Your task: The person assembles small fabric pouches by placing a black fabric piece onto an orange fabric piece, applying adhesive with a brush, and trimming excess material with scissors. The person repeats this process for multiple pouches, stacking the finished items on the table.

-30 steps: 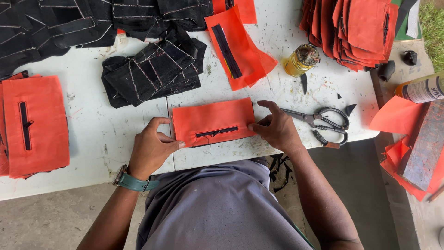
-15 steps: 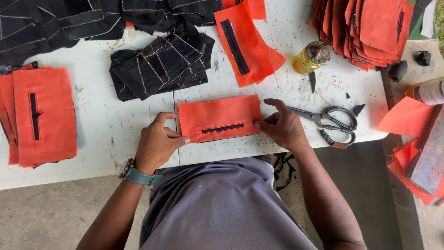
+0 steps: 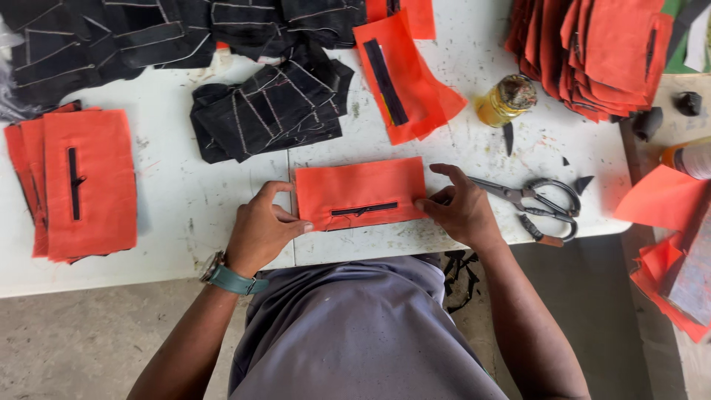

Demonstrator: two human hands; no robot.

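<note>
An orange fabric rectangle (image 3: pixel 361 191) with a narrow black slit along its lower part lies flat on the white table (image 3: pixel 185 200) near the front edge. My left hand (image 3: pixel 261 230) pinches its lower left corner. My right hand (image 3: pixel 461 207) holds its right edge with thumb and fingers. A teal-strapped watch sits on my left wrist.
Scissors (image 3: pixel 532 204) lie just right of my right hand. A stack of orange slit pieces (image 3: pixel 78 185) is at the left, black striped pieces (image 3: pixel 270 111) behind, another orange piece (image 3: pixel 400 78) and a small yellow jar (image 3: pixel 505 100) at the back, and a large orange pile (image 3: pixel 600 52) at the far right.
Both hands stay on the ends of the orange piece; the grip has barely shifted. The view has drifted slightly, so everything sits a little to the right.
</note>
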